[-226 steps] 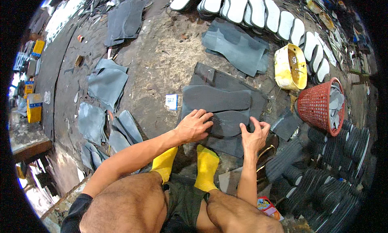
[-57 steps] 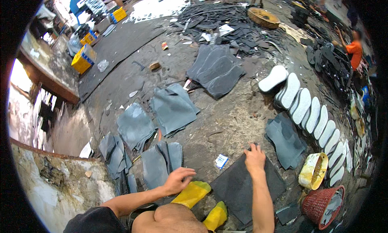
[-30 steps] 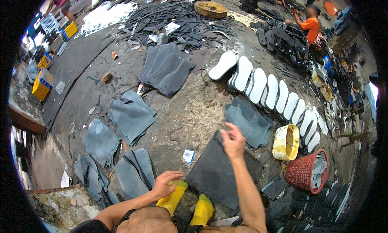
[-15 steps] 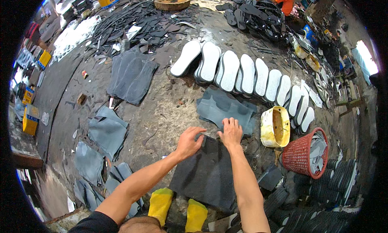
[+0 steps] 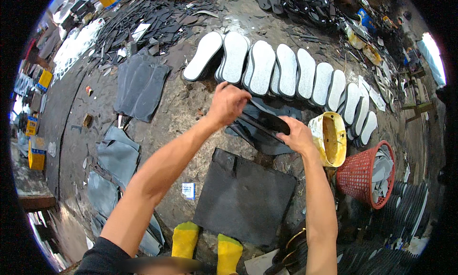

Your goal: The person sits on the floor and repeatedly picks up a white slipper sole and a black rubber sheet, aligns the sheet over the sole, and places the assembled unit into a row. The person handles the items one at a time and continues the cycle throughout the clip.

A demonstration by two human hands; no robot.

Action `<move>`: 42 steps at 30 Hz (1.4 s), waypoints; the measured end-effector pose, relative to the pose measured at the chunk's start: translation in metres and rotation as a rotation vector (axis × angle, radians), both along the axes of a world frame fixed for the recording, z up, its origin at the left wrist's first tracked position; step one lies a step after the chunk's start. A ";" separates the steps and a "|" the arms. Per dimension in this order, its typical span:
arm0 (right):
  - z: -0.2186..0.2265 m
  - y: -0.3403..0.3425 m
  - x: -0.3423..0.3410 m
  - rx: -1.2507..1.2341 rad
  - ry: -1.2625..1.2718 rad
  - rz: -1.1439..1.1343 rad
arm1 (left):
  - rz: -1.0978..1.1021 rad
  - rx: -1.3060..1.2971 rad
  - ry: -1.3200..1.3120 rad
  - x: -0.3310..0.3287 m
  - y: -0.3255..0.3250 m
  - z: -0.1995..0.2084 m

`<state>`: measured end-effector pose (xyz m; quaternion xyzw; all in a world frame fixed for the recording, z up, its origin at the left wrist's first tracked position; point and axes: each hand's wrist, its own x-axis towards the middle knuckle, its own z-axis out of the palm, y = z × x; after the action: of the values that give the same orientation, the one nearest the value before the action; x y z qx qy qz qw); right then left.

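Clearly, on my feed the left hand [image 5: 234, 103] pinches the far-left end of a dark sheet [image 5: 267, 118], the right hand [image 5: 293, 132] its near-right end, length slanting between, beyond the black mat [image 5: 245, 194]

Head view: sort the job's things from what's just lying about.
Apparently in the job:
dark sheet, held by left hand and right hand
grey sheet pile beneath
square black sheet

Seemingly lying about:
blue-and-white packet
heap of dark scraps
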<state>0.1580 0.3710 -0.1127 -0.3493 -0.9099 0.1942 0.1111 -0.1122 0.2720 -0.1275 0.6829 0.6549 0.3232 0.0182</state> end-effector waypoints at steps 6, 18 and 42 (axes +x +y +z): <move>0.021 0.037 0.038 -0.100 0.184 -0.490 | -0.089 -0.005 -0.275 -0.022 0.025 0.050; -0.014 -0.041 -0.017 -0.264 0.595 -0.519 | -0.555 -0.240 -0.507 -0.028 0.039 0.205; 0.102 -0.153 0.003 0.393 0.312 -0.040 | -0.558 -0.437 -0.197 0.003 -0.113 0.266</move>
<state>0.1607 0.2180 -0.0112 -0.3047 -0.8950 0.0630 0.3195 -0.1094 0.1592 0.1380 0.7809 0.4919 0.2226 0.3141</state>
